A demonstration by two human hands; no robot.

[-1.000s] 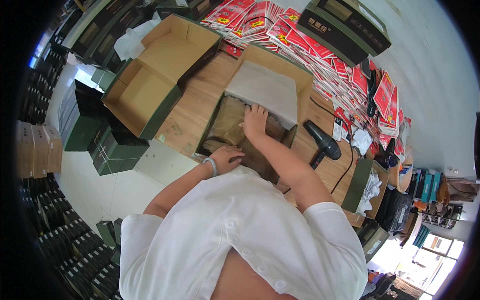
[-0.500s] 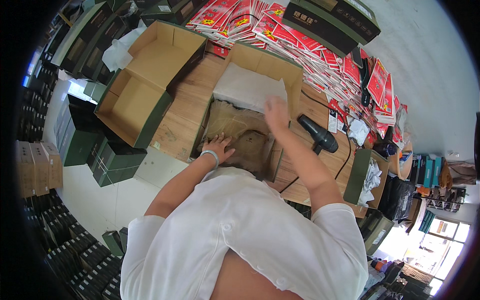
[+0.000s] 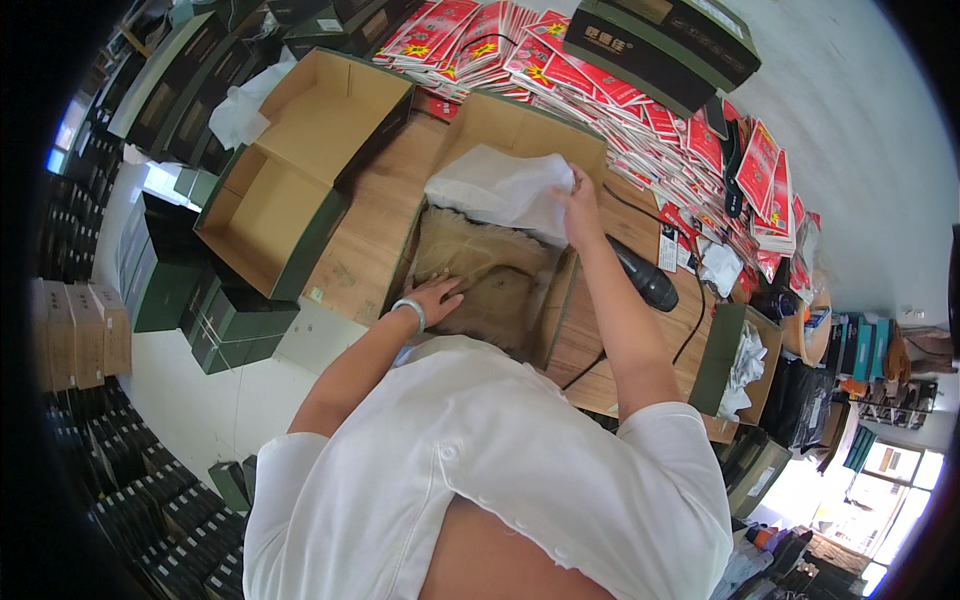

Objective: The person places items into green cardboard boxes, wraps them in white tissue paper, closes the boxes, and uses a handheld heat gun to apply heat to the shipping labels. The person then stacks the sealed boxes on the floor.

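An open shoebox [image 3: 515, 118] with a tan inside stands in front of me on the wooden table. In it lie brown, fur-edged goods [image 3: 480, 258] whose exact kind I cannot make out. My left hand [image 3: 436, 299] rests on them with its fingers spread, near the box's left side. At the far right corner my right hand [image 3: 580, 207] pinches the edge of a sheet of white tissue paper [image 3: 490, 188]. The sheet is partly lifted and bunched over the far part of the contents.
Another open box [image 3: 262, 205] stands at the left. Right of my box lies a black hair dryer [image 3: 648, 275] with its cord. Red printed packets [image 3: 640, 130] are piled along the back, a closed green box [image 3: 660, 50] on them. A small box [image 3: 735, 365] holds crumpled paper.
My right hand has closed on the tissue paper's right edge and raised it, so the sheet looks puffed and creased. My left hand stays on the brown goods.
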